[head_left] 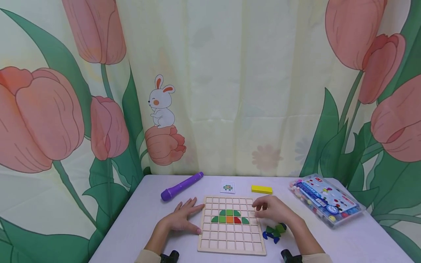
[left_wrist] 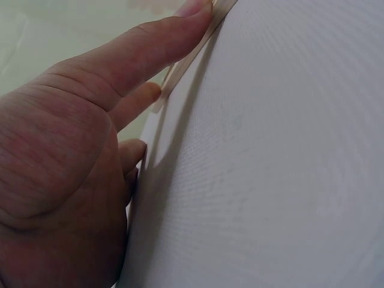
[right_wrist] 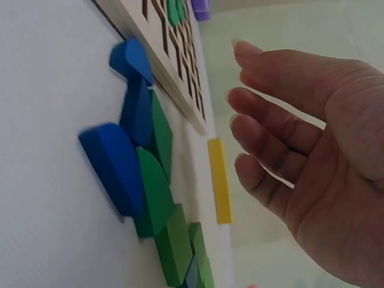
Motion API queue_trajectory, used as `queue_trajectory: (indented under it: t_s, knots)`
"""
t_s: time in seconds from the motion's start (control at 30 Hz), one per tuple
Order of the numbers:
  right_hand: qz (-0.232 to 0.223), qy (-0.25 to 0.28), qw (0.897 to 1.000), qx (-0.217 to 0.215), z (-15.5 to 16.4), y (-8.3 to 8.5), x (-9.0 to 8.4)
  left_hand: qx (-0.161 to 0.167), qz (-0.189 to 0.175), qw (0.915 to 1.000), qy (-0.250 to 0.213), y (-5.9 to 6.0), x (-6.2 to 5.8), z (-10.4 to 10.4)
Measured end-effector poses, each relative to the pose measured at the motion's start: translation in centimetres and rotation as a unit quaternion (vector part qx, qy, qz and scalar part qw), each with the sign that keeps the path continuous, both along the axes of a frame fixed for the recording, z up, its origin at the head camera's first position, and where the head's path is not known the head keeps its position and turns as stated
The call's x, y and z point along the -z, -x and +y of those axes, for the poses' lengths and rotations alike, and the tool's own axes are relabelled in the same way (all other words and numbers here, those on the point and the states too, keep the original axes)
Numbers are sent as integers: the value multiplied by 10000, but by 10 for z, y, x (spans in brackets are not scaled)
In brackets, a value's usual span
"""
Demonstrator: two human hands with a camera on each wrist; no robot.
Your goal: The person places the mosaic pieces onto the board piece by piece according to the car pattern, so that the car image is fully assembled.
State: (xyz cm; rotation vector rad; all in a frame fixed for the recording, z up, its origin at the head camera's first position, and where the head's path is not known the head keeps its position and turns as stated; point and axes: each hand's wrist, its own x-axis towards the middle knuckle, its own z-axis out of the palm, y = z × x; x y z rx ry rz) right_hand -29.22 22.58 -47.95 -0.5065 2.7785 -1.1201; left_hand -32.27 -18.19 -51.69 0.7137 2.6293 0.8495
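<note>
Small pattern card [head_left: 227, 187] print illegible

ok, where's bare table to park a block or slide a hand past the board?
Free: the front-left table, outside the left hand, and the front-right stretch between the loose blocks and the plastic box. Crowded: the board's right edge under the right hand, and the back strip with the purple pen, card and yellow block.
</note>
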Motion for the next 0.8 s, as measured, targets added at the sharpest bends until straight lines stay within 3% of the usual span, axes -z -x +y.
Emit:
queue_trajectory:
  t_s: [0.37,0.5,0.8]
  knots:
    - [-92,15,10000,36,18,2,-3,-1,93,9999,141,-2,-2,2]
    - [-343,102,9994,16,24,1,-5,-7,92,9998,147,0,-2,1]
    - [-1007,261,9934,-481,35,-3,-4,-8,46,9999,136,0,-2,1]
